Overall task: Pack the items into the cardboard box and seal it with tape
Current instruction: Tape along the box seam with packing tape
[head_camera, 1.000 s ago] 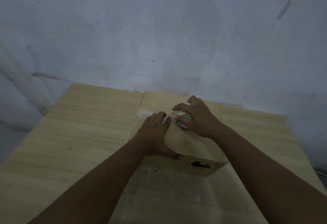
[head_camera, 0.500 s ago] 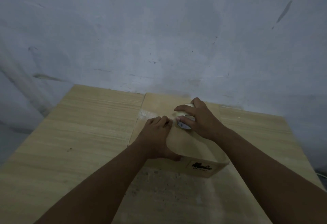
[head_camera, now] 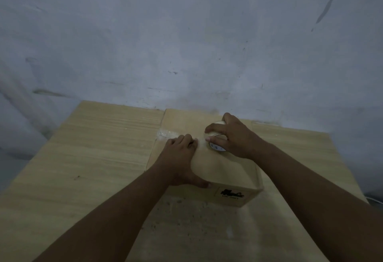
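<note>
A closed cardboard box (head_camera: 223, 170) with a black logo on its near side stands on the wooden table (head_camera: 99, 158). A strip of clear tape (head_camera: 165, 134) runs across its top from the left edge. My left hand (head_camera: 180, 158) lies on the box top, fingertips pressing on the tape and thumb at the near edge. My right hand (head_camera: 232, 137) grips the tape roll (head_camera: 214, 141) on the box top, just right of the left fingertips. The box's contents are hidden.
The table's far edge stands against a grey-blue scuffed wall (head_camera: 186, 44). Bare wood lies left of the box and in front of it, where the surface is worn and speckled. A white cable (head_camera: 375, 201) shows past the table's right edge.
My right hand has drawn the tape roll a little to the right along the box top, and my left fingertips have followed it along the tape.
</note>
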The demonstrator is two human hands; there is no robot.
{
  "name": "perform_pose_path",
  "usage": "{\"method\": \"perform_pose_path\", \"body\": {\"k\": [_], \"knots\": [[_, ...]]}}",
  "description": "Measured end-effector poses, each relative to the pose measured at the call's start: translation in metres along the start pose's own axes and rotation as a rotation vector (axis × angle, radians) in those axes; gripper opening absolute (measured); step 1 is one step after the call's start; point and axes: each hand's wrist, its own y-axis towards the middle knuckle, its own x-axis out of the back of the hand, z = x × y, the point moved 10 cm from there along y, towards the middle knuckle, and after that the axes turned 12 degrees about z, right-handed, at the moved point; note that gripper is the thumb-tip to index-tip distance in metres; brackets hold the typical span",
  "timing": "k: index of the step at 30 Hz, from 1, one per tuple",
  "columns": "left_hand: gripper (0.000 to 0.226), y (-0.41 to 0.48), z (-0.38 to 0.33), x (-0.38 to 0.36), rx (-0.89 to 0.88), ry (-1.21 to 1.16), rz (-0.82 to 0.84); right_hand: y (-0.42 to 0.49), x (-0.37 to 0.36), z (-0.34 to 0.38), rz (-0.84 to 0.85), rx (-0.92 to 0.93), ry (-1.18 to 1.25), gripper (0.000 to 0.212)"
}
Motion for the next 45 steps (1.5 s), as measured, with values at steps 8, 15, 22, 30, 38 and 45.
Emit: {"method": "perform_pose_path", "body": {"k": [8, 15, 22, 30, 38, 45], "knots": [[0.139, 0.007, -0.006, 0.004, 0.015, 0.130, 0.037, -0.001, 0.000, -0.001, -0.041, -0.022, 0.017, 0.035], [0.139, 0.005, -0.003, -0.002, 0.019, 0.058, 0.000, -0.005, -0.001, 0.000, -0.111, -0.041, 0.041, 0.038], [0.130, -0.008, -0.003, -0.011, 0.028, -0.017, -0.011, -0.014, -0.001, 0.000, -0.258, -0.048, 0.074, 0.039], [0.125, 0.000, -0.009, 0.002, 0.006, 0.060, -0.010, -0.010, -0.003, -0.003, -0.213, -0.067, 0.089, 0.038], [0.132, 0.014, -0.018, 0.009, 0.005, 0.151, 0.023, -0.005, -0.003, -0.001, -0.144, -0.031, 0.083, 0.034], [0.139, 0.009, -0.011, 0.001, 0.067, 0.081, -0.004, -0.007, -0.001, 0.003, -0.157, -0.045, 0.014, 0.038]]}}
